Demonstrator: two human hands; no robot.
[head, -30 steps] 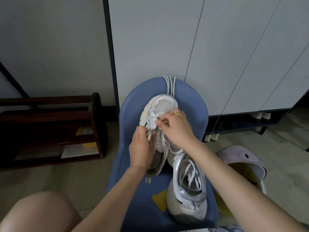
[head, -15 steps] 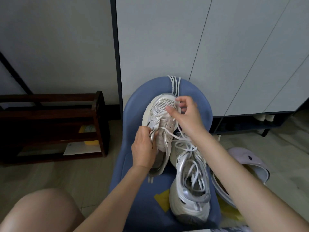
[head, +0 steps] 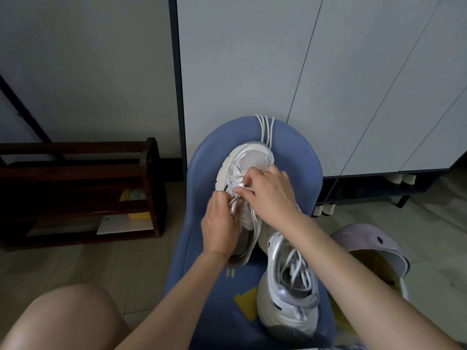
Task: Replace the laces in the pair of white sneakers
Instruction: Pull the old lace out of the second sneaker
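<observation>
Right hand (head: 271, 195) back on sneaker (head: 249, 162), spare laces (head: 265, 130) behind

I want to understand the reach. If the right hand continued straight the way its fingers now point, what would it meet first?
Probably the lace crossing the far sneaker; the right hand already pinches it there. Depth is unclear.

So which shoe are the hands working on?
The far sneaker, toe pointing toward the cabinet; both hands pinch its lace. The near sneaker lies untouched, closer on the blue chair.
</observation>
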